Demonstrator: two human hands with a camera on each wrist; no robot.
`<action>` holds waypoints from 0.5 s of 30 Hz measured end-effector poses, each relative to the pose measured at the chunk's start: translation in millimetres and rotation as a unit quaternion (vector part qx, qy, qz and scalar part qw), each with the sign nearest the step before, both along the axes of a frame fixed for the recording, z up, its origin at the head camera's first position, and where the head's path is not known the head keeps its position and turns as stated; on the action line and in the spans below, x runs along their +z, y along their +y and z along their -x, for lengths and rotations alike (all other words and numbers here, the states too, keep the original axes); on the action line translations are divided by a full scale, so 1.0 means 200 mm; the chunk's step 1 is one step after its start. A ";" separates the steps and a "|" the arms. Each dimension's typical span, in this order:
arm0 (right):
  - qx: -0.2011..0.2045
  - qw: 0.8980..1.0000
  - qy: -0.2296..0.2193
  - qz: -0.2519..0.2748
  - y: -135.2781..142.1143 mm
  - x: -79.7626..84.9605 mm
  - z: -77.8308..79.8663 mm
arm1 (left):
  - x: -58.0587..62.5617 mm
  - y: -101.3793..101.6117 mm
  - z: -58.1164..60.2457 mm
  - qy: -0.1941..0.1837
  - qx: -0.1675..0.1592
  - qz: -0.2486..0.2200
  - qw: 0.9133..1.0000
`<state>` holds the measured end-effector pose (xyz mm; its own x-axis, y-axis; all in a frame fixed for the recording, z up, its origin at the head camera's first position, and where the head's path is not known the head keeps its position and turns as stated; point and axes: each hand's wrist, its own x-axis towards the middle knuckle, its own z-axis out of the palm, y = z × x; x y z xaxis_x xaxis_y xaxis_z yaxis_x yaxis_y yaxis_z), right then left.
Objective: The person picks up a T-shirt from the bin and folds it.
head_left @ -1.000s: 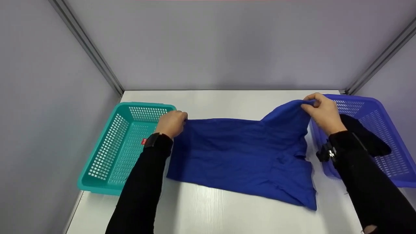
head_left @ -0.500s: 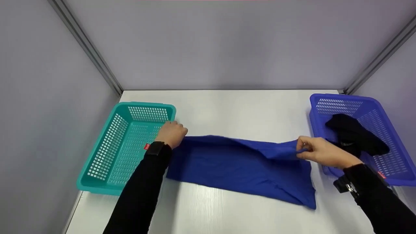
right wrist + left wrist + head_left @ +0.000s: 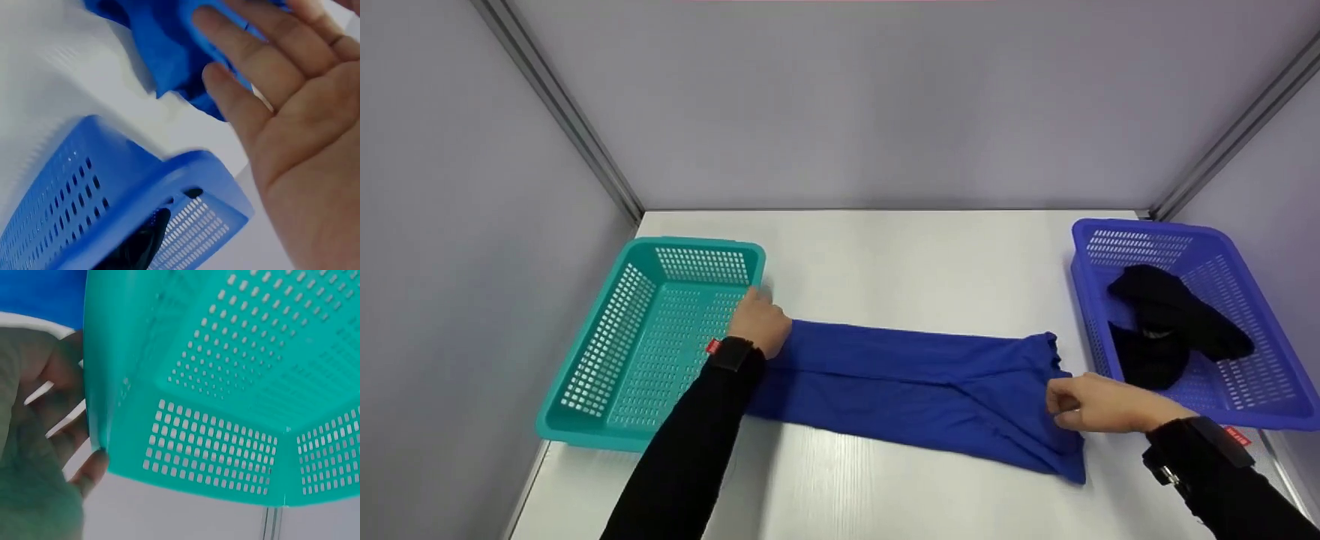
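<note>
A blue cloth [image 3: 900, 382] is shown spread in a long, folded strip on the white desk [image 3: 915, 270], between a turquoise perforated basket [image 3: 600, 436] and a violet-blue perforated basket [image 3: 1267, 421]. Its upper layer is laid lengthwise, with an edge running along the middle; the end toward the violet-blue basket is creased and ruffled. The left hand [image 3: 759, 322] is placed over the opposite end, close beside the turquoise basket. Its grip is loose: in the left wrist view the fingers are seen relaxed and slightly bent along the basket's wall, one fingertip overlapping the edge; contact cannot be told. The right hand [image 3: 1099, 403] is positioned over the ruffled end, its grip wide, with fingers parted in the right wrist view; whether the cloth is touched cannot be determined. Black fabric [image 3: 1185, 315] is contained in the violet-blue basket. Both forearms are covered by black sleeves [image 3: 682, 465]. The desk is backed by a pale panel [image 3: 915, 105].
</note>
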<state>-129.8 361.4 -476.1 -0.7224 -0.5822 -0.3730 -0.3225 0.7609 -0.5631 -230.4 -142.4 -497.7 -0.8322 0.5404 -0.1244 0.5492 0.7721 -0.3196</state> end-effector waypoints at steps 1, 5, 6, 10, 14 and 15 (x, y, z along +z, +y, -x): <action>-0.001 1.000 0.018 -0.009 -0.01 -0.02 0.00 | -0.01 0.02 -0.01 0.001 -0.007 -0.005 1.000; -0.043 0.992 0.116 -0.037 -0.09 -0.12 0.00 | -0.07 0.09 -0.05 -0.036 -0.037 -0.050 0.997; -0.063 0.988 0.134 -0.038 -0.12 -0.15 0.01 | -0.08 0.11 -0.07 -0.055 -0.037 -0.063 0.996; -0.162 0.976 0.146 -0.009 -0.21 -0.26 0.01 | -0.14 0.16 -0.13 -0.140 0.006 -0.103 0.985; -0.251 0.961 0.045 0.105 -0.27 -0.32 0.01 | -0.18 0.18 -0.16 -0.180 0.047 -0.128 0.974; -0.261 0.955 0.017 0.138 -0.28 -0.33 0.01 | -0.19 0.18 -0.17 -0.183 0.051 -0.134 0.973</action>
<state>-130.8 306.1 -542.5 -0.9502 -0.2127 -0.2278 0.0377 0.6470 -0.7616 -196.8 -106.4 -535.0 -0.8095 0.5109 -0.2894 0.5042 0.8574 0.1032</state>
